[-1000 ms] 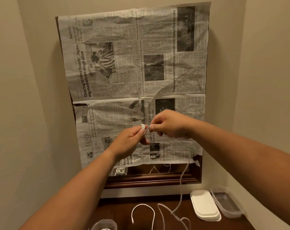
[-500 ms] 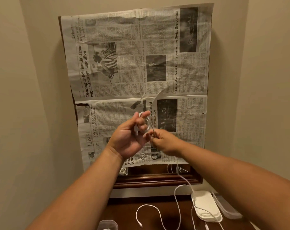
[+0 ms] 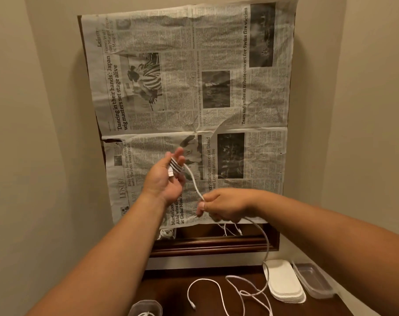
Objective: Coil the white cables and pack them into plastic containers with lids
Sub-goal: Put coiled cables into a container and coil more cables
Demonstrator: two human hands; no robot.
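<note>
My left hand (image 3: 165,181) is raised in front of the newspaper, palm toward me. Loops of a white cable (image 3: 194,181) lie around its fingers, and the thumb holds the USB plug (image 3: 170,174) against them. The cable runs down and right to my right hand (image 3: 225,205), which pinches it between thumb and fingers. Past that hand the cable hangs down to the dark wooden table (image 3: 171,286), where it lies in loose loops. A second white cable (image 3: 203,284) lies loose on the table. A clear plastic container (image 3: 312,280) stands at the right beside a stack of white lids (image 3: 283,282).
A newspaper sheet (image 3: 189,76) covers a dark-framed mirror on the wall straight ahead. Beige walls close in on both sides. Another clear container (image 3: 146,307) with a coiled cable in it stands at the table's near edge.
My right hand has moved down and to the right, away from my left hand, drawing the cable taut. More loops sit around my left fingers, and the left hand has opened wider.
</note>
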